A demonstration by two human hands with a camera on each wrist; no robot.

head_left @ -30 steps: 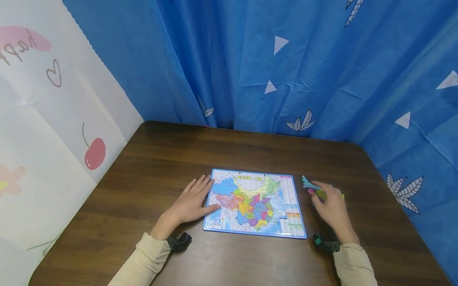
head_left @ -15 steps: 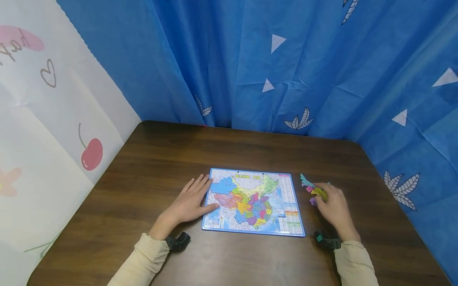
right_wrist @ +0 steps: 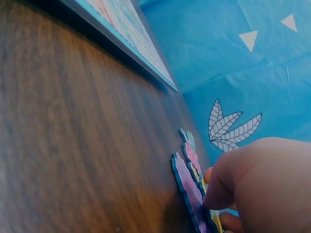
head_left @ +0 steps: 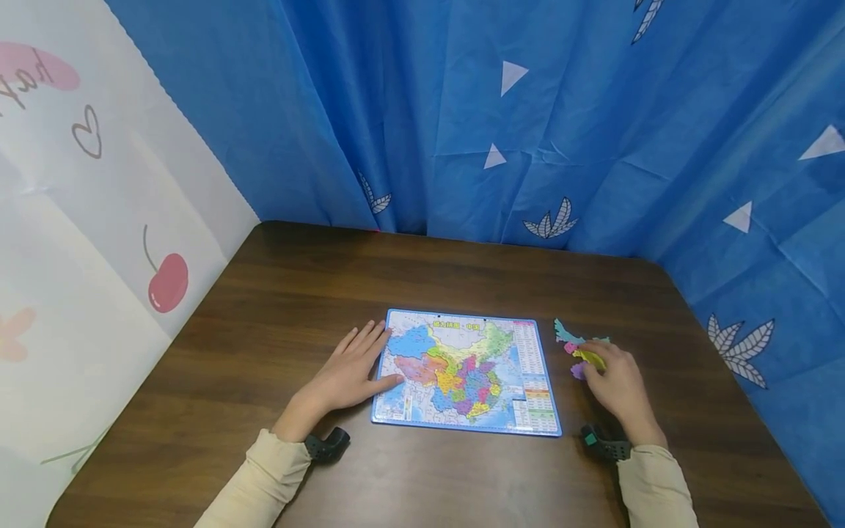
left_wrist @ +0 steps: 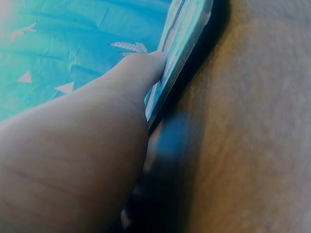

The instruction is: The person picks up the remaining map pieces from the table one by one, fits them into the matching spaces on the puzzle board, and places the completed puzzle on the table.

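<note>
A map puzzle board [head_left: 455, 419] with a blue rim and coloured regions lies flat on the table. My left hand [head_left: 350, 370] rests on its left edge, fingers straight and spread; in the left wrist view the thumb [left_wrist: 146, 68] touches the board's face. Right of the board, my right hand [head_left: 619, 378] pinches a yellow puzzle piece [head_left: 590, 357] between thumb and fingers. Close around that piece are a teal piece [head_left: 564, 334], a pink piece [head_left: 571, 347] and a purple piece [right_wrist: 188, 187]. The right palm hides part of this cluster.
The dark wooden table [head_left: 317, 279] reaches back to a blue curtain [head_left: 462, 110]. A white printed curtain [head_left: 86, 242] stands along the left side. Each wrist wears a black band, the left one [head_left: 328, 445] near the board's lower left corner.
My right hand has drawn slightly back from over the pieces, so the pink, yellow and purple ones show more. The left hand keeps its place on the board.
</note>
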